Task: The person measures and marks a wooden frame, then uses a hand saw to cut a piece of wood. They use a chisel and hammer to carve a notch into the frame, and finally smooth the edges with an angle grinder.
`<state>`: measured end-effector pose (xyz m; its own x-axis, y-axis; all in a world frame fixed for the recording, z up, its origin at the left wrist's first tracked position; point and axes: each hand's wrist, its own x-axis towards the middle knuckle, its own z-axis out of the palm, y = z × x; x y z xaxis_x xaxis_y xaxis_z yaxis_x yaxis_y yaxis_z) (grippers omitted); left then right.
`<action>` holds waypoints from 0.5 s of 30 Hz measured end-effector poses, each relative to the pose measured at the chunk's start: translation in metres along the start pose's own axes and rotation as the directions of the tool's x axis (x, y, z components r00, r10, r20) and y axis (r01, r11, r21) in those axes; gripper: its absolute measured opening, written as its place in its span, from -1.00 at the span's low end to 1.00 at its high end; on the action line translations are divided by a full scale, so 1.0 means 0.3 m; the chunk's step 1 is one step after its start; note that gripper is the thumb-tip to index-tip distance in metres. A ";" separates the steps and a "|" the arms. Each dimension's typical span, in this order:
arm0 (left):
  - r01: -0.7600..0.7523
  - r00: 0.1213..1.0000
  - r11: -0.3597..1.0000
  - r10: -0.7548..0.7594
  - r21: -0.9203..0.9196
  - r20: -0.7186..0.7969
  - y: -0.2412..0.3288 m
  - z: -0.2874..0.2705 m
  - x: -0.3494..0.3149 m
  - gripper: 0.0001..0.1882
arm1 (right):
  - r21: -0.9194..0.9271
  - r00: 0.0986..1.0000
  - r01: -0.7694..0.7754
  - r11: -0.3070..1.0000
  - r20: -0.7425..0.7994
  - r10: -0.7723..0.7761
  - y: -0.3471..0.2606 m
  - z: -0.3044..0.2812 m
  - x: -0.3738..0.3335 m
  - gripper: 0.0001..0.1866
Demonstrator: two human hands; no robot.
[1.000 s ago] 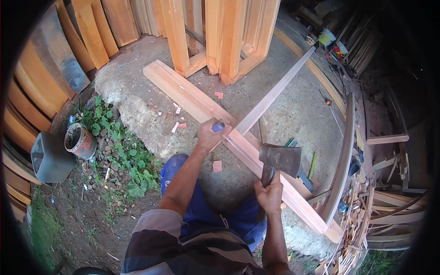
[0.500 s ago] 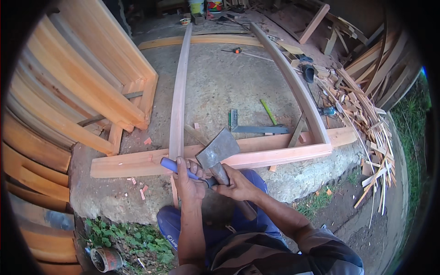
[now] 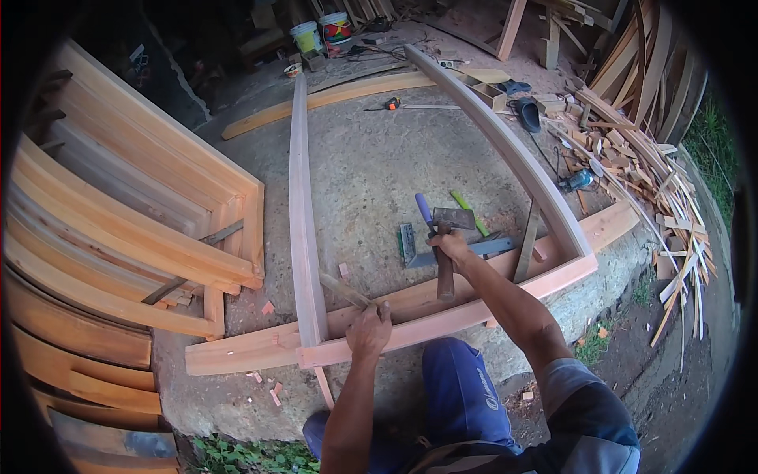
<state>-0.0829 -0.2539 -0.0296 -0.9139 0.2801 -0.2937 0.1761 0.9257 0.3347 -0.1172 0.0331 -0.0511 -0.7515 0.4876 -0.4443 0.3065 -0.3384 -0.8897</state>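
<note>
My right hand [image 3: 452,245] is closed round the wooden handle of a hatchet [image 3: 446,276], close under its dark steel head. Right beside that hand is a chisel with a purple handle [image 3: 424,207]; its lower end is hidden, so I cannot tell whether the hand also holds it. At the near rail [image 3: 454,310] of a wooden frame, my left hand [image 3: 369,330] has its fingers curled over the end of a narrow wooden strip [image 3: 343,290]. The strip slants up to the frame's left post [image 3: 302,213]. Under my right hand lies a carpenter's square [image 3: 493,246].
A green stick-like tool [image 3: 470,213] lies beyond the square. Stacked wooden frames [image 3: 229,197] stand at left. Offcuts [image 3: 632,158], a blue power tool [image 3: 576,181] and a black clog [image 3: 527,114] lie at right. A tape measure [image 3: 392,103] and buckets [image 3: 306,37] are farther back.
My left hand has let go of the purple-handled chisel and moved down to the strip and rail. My right hand has carried the hatchet right and forward, over the square.
</note>
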 end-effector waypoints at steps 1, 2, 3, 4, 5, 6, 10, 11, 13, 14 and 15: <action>0.001 1.000 1.000 -0.001 0.006 -0.009 0.008 -0.008 -0.001 -0.41 | -0.007 0.998 0.009 1.000 -0.059 -0.009 0.010 0.006 0.096 -0.80; 0.020 0.999 0.999 -0.019 0.031 -0.025 0.014 -0.020 0.001 -0.38 | -0.040 0.990 -0.011 0.999 -0.140 0.005 0.022 0.007 0.181 -0.83; 0.020 1.000 1.000 -0.021 0.021 0.016 0.018 -0.033 0.001 -0.39 | 0.016 0.993 0.015 1.000 -0.119 -0.013 0.035 0.010 0.258 -0.84; 0.040 0.998 0.999 -0.041 0.024 0.046 0.024 -0.045 0.003 -0.39 | 0.044 0.993 0.017 0.999 -0.117 -0.012 0.044 0.022 0.330 -0.85; 0.056 0.996 0.998 -0.057 0.021 0.073 0.028 -0.054 0.005 -0.40 | 0.049 0.988 0.002 0.999 -0.156 0.005 0.053 0.040 0.394 -0.86; 0.066 0.994 0.998 -0.065 -0.003 0.092 0.031 -0.061 0.007 -0.40 | 0.061 0.993 0.029 0.998 -0.114 -0.022 0.063 0.071 0.450 -0.87; 0.110 0.983 0.994 -0.113 0.026 0.146 0.035 -0.062 0.026 -0.44 | -0.029 0.988 0.034 0.999 -0.148 -0.038 0.065 0.218 0.589 -0.91; 0.088 0.983 0.996 -0.088 0.007 0.159 0.032 -0.058 0.030 -0.44 | -0.086 0.986 -0.003 0.996 -0.167 -0.012 0.057 0.262 0.595 -0.92; 0.095 0.985 0.995 -0.090 -0.025 0.150 0.021 -0.052 0.032 -0.46 | -0.019 0.998 0.000 1.000 -0.066 -0.001 0.024 0.334 0.567 -0.87; 0.081 0.991 0.992 -0.070 -0.096 0.112 0.015 -0.051 0.029 -0.49 | -0.015 0.999 -0.032 0.999 -0.035 0.031 0.003 0.386 0.532 -0.85; 0.079 0.993 0.990 -0.068 -0.114 0.101 0.011 -0.050 0.028 -0.51 | 0.036 0.998 0.005 0.999 0.070 -0.007 -0.025 0.442 0.490 -0.84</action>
<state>-0.0954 -0.2522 -0.0176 -0.8822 0.2409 -0.4046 0.0604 0.9100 0.4102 -0.3076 0.0007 -0.0958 -0.7928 0.4324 -0.4296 0.2820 -0.3646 -0.8874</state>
